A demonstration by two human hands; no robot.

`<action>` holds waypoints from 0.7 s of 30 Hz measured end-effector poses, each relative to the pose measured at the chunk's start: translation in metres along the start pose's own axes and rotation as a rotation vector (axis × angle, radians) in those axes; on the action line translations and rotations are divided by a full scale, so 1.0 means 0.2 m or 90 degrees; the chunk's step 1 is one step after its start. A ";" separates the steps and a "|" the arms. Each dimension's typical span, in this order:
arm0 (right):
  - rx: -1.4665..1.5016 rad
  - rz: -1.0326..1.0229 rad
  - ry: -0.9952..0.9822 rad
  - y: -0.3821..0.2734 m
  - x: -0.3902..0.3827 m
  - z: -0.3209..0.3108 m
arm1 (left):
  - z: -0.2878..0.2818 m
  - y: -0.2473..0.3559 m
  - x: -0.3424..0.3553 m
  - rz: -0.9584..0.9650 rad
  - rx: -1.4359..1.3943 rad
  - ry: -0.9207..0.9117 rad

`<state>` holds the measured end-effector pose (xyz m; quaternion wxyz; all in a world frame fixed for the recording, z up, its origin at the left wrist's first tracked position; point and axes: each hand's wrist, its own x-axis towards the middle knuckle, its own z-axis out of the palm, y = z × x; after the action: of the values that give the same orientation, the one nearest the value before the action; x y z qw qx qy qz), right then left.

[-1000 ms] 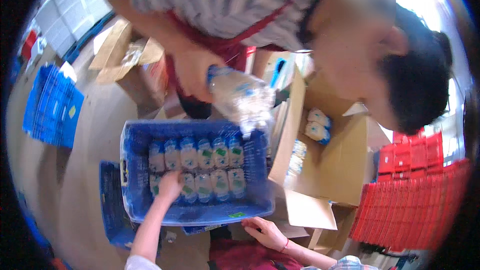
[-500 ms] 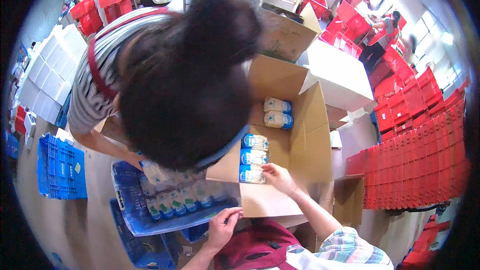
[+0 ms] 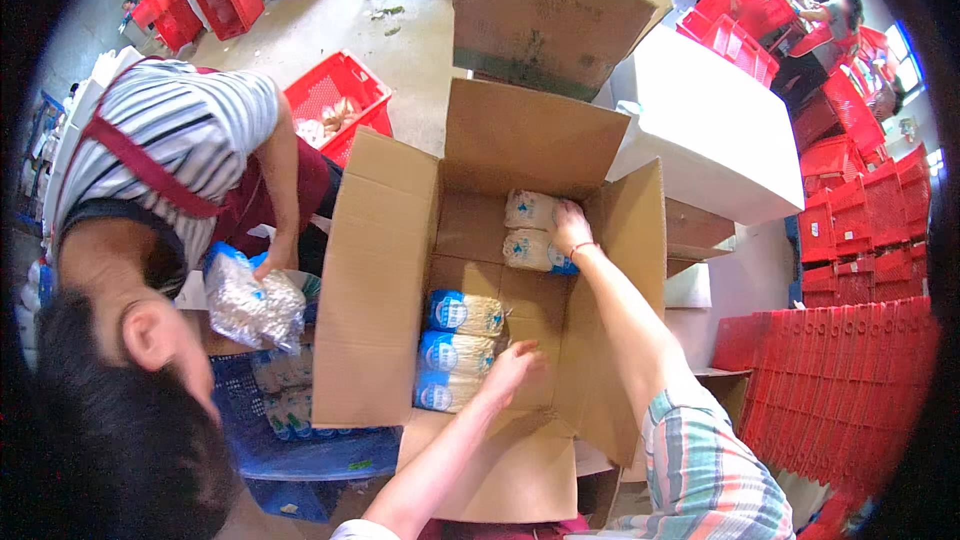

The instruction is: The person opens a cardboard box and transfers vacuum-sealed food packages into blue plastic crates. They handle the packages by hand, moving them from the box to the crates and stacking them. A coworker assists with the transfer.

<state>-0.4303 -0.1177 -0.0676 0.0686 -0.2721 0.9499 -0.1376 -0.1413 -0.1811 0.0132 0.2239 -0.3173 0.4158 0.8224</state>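
A: Where did the packs sit against the hands?

B: The far pair of packs (image 3: 528, 208) lay inside the cardboard box (image 3: 470, 230), just left of the right hand (image 3: 572, 230), whose fingers were bent over their right ends. The row of three packs (image 3: 455, 352) lay nearer, along the box's left side. The left hand (image 3: 515, 372) was just right of the middle and nearest ones.

A: Did either hand have hold of anything?

B: I couldn't tell. The right hand's fingers were partly curled, but their undersides were hidden. The left hand was blurred and loosely bent; whether it touched a pack didn't show.

A: Which way did the packs point?

B: Their long axes ran roughly left to right in both groups, all lying flat. The three had their blue ends to the left and pale ends to the right. The pair showed blue at the right.

A: And the arms?

B: The left forearm (image 3: 435, 460) slanted far and right over the near flap (image 3: 525, 485). The right forearm (image 3: 637, 330), below a plaid sleeve (image 3: 710, 450), reached farther, slanting left over the box's right wall.
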 end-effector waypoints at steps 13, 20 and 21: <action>-0.069 -0.076 -0.262 0.02 0.11 0.00 | -0.02 0.02 0.86 0.041 -0.140 0.144; -0.090 -0.097 -0.430 -0.03 0.13 -0.10 | 0.07 0.08 0.72 0.065 -0.244 0.218; -0.097 -0.071 -0.543 -0.13 0.15 -0.18 | 0.05 0.09 0.67 0.087 -0.243 0.244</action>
<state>-0.4494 -0.1463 -0.0266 0.4270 -0.3595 0.8279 0.0540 -0.2497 -0.1689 -0.0678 0.0215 -0.4748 0.3083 0.8240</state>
